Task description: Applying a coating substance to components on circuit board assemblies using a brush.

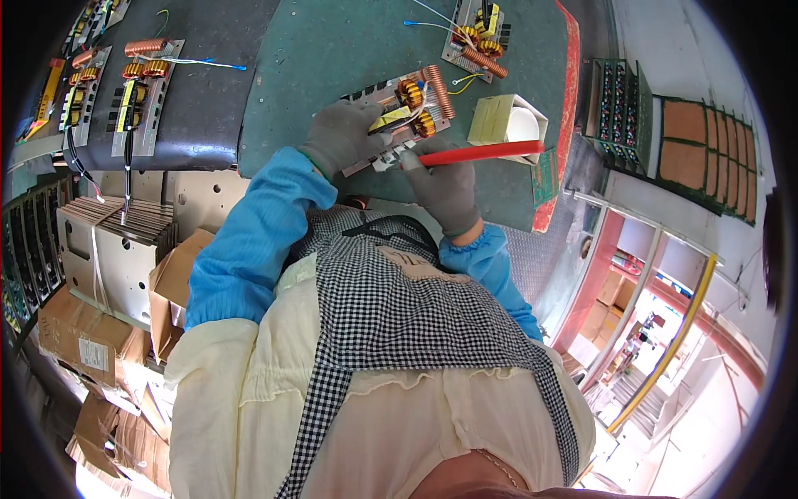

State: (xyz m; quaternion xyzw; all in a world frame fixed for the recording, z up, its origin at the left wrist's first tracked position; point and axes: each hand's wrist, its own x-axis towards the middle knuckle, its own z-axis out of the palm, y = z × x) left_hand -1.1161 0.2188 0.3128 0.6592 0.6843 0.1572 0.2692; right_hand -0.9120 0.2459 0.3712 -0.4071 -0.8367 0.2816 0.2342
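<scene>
A circuit board (398,119) with copper-wound ring coils, a yellow transformer and a long copper coil lies tilted on the green work surface (307,50). My left hand (345,135), in a grey glove, grips the board's left part, its fingers beside the yellow transformer. In my right hand (446,190), also gloved, is a long red stick-like tool (490,153). Its wide end points to the right, and its other end is hidden at my fingers, close to the board's near edge. Just right of the board stands a small open carton (495,121) with a white round thing in it.
Another board (478,41) with loose wires lies at the far right of the surface. On the dark belt (204,100) to the left are more similar boards (141,104). Stacked metal plates (108,249) and cardboard boxes (91,341) stand at lower left. Racks (619,112) stand at right.
</scene>
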